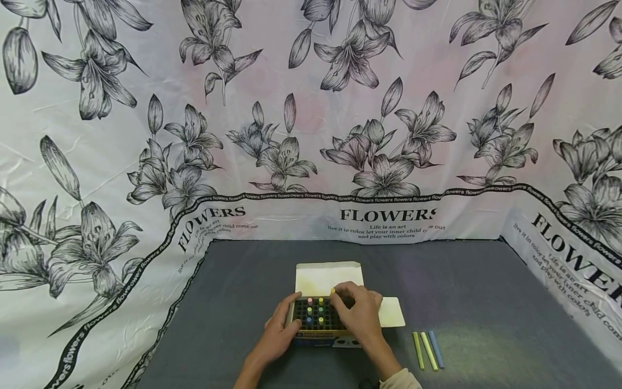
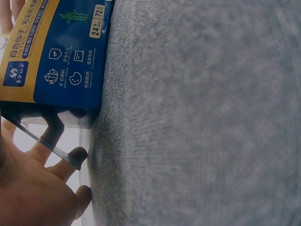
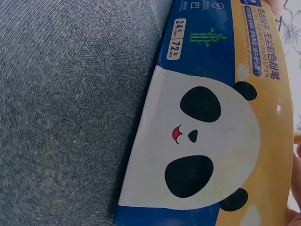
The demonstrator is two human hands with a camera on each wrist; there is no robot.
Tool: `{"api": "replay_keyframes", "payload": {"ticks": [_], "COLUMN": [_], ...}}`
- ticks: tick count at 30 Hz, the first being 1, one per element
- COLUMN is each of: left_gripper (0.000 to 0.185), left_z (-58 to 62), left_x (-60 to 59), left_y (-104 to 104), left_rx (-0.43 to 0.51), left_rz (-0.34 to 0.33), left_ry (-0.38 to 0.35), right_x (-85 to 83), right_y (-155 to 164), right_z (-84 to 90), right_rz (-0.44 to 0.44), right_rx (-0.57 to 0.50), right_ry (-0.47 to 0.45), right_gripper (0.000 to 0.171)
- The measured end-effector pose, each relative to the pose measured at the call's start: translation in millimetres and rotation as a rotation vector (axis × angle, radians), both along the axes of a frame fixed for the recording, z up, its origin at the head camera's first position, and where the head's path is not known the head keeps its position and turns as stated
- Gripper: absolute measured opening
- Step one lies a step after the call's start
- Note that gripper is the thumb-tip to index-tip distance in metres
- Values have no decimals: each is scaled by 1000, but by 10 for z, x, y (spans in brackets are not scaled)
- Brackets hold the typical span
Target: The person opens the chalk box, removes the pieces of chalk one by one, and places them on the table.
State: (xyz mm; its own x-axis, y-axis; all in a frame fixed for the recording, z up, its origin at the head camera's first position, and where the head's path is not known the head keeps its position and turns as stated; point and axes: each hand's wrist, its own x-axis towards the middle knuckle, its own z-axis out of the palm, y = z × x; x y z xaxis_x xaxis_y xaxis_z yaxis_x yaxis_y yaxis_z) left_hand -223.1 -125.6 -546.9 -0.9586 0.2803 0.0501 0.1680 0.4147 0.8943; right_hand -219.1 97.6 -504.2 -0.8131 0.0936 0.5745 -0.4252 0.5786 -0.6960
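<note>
Chalk box (image 1: 318,319) sits open on the grey desk (image 1: 486,302), coloured sticks standing in its grid. Our left hand (image 1: 279,329) curls round the box's left side, steadying it. Our right hand (image 1: 359,313) pinches a yellow chalk (image 1: 333,291) at the far edge. Three loose chalks (image 1: 427,350) lie to the right.

Chalk box (image 3: 221,117): blue and yellow, white panda face with black eyes and ears, red mouth; grey table cloth (image 1: 486,292); white backdrop (image 1: 311,81), black lily print; yellow, pale-green, blue chalk sticks (image 1: 427,350) at the box's 3 o'clock.
</note>
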Motion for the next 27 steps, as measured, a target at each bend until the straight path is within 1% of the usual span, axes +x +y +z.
{"api": "replay_keyframes", "payload": {"ticks": [4, 10, 19, 23, 27], "left_gripper": [62, 62, 61, 61, 61], "left_z": [20, 32, -1, 15, 15], "left_x": [8, 22, 2, 2, 5], "left_y": [6, 4, -1, 7, 10], "left_rx": [25, 43, 5, 3, 0], "left_rz": [-5, -12, -7, -3, -1], "left_ry": [-2, 0, 6, 5, 7], "right_x": [-4, -14, -22, -9, 4], "right_y": [21, 69, 209, 298, 402], "right_z": [9, 34, 102, 137, 137], "right_rz": [17, 24, 29, 45, 56], "right_rx": [-26, -62, -93, -109, -107], "right_ry": [64, 116, 196, 217, 217], "right_gripper": [11, 11, 16, 17, 18]}}
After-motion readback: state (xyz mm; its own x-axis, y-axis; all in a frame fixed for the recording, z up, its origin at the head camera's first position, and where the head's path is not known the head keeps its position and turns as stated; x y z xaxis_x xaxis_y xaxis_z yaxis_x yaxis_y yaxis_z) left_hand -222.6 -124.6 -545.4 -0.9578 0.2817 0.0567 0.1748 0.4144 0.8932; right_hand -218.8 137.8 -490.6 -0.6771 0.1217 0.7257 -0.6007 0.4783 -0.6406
